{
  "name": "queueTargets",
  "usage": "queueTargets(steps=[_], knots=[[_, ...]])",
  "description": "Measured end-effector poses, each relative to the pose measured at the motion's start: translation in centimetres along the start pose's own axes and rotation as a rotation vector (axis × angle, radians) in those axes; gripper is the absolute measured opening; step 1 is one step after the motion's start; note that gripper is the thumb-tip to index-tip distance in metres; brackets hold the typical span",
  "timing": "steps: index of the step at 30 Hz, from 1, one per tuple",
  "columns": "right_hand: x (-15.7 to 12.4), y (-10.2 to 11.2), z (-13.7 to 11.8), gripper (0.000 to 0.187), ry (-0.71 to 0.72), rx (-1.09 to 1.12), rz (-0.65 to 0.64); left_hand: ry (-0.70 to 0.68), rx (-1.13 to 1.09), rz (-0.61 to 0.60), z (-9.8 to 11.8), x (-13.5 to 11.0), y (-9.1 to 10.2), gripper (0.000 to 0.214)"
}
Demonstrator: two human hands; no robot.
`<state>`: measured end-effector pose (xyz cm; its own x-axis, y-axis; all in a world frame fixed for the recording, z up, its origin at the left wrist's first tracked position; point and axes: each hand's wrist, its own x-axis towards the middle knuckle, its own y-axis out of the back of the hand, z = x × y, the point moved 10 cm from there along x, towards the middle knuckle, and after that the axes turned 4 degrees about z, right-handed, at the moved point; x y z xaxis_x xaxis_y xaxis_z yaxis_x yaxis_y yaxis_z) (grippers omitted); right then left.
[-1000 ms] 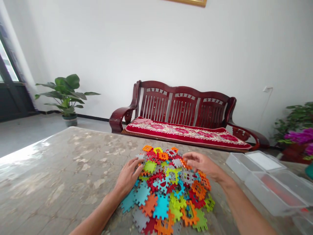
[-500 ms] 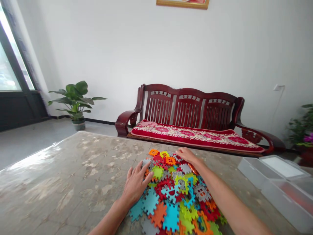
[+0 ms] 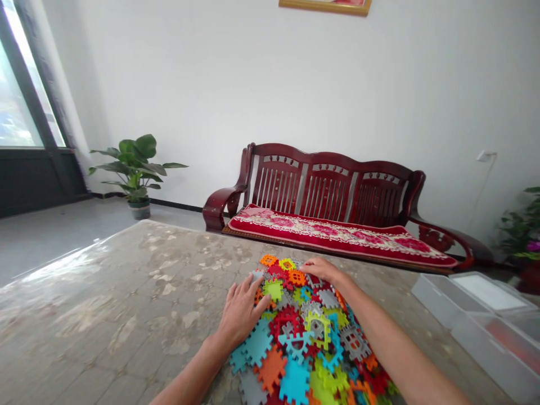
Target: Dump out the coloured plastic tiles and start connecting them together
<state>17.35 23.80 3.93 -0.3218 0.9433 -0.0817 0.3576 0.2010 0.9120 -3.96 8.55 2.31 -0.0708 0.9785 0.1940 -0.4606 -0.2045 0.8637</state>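
A heap of colourful interlocking plastic tiles [image 3: 304, 337] in red, blue, green, orange and grey lies on the marble-patterned table [image 3: 126, 304]. My left hand [image 3: 241, 312] rests flat on the heap's left side, fingers spread over blue and green pieces. My right hand [image 3: 321, 269] reaches across to the far edge of the heap, fingers curled down onto the red and orange pieces there; whether it grips one is hidden.
Clear plastic storage boxes [image 3: 476, 315] stand at the table's right. Beyond the table are a dark red wooden bench [image 3: 333, 208] with a floral cushion, a potted plant [image 3: 137, 169] on the left, and more plants at the far right.
My right hand has moved from the heap's right side to its far edge. My left hand has stayed on the left side. The view has shifted slightly.
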Motion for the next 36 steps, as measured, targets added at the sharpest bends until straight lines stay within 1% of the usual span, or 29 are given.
queueTargets(steps=[5, 8, 10, 12, 14, 16, 18, 20, 22, 23, 24, 26, 28, 30, 31, 33, 36], knots=[[-1.3, 1.2, -1.4, 0.033, -0.017, -0.057, 0.005, -0.012, -0.01, 0.006, 0.0, 0.1, -0.1, 0.056], [-2.6, 2.0, -2.9, 0.027, -0.012, -0.106, 0.039, -0.014, -0.025, 0.03, 0.0, 0.1, 0.0, 0.054], [-3.9, 2.5, -4.3, 0.027, 0.015, -0.148, 0.084, -0.011, -0.035, 0.041, 0.0, 0.1, 0.2, 0.053], [-5.6, 2.7, -5.9, 0.028, 0.075, -0.199, 0.134, -0.011, -0.048, 0.042, 0.1, 0.1, 0.3, 0.052], [-7.3, 2.6, -7.8, 0.029, 0.182, -0.211, 0.144, -0.019, -0.071, 0.05, 0.1, 0.1, 0.4, 0.051], [-8.6, 2.0, -9.4, 0.029, 0.319, -0.149, 0.084, -0.026, -0.107, 0.079, 0.1, 0.2, 0.6, 0.05], [-8.9, 1.8, -10.2, 0.034, 0.402, -0.039, 0.003, -0.015, -0.153, 0.112, -0.2, 0.3, 0.8, 0.049], [-7.6, 2.3, -9.8, 0.04, 0.381, 0.054, -0.002, 0.0, -0.19, 0.126, -0.5, 0.3, 0.9, 0.048], [-5.0, 3.1, -8.8, 0.046, 0.308, 0.075, 0.073, -0.002, -0.198, 0.119, -0.5, 0.3, 0.8, 0.049], [-3.7, 3.1, -8.5, 0.046, 0.279, 0.053, 0.106, -0.007, -0.19, 0.109, -0.4, 0.2, 0.8, 0.05], [-2.3, 2.7, -8.2, 0.045, 0.252, 0.016, 0.116, -0.01, -0.177, 0.093, -0.2, 0.1, 0.8, 0.051], [0.1, 1.2, -8.2, 0.044, 0.23, -0.03, 0.109, -0.011, -0.143, 0.059, 0.1, -0.1, 0.8, 0.053], [1.9, -0.5, -8.7, 0.053, 0.226, -0.062, 0.094, -0.011, -0.113, 0.031, 0.5, -0.3, 0.8, 0.056], [3.1, -2.2, -9.4, 0.062, 0.227, -0.08, 0.07, -0.016, -0.093, 0.007, 0.7, -0.4, 0.8, 0.059], [3.5, -2.9, -9.8, 0.064, 0.231, -0.083, 0.052, -0.019, -0.086, -0.003, 0.8, -0.5, 0.7, 0.061], [3.9, -4.0, -10.6, 0.06, 0.252, -0.074, 0.009, -0.025, -0.077, -0.011, 0.8, -0.5, 0.5, 0.063], [3.8, -4.7, -11.6, 0.043, 0.311, -0.044, -0.043, -0.04, -0.072, 0.011, 0.7, -0.4, 0.3, 0.065]])
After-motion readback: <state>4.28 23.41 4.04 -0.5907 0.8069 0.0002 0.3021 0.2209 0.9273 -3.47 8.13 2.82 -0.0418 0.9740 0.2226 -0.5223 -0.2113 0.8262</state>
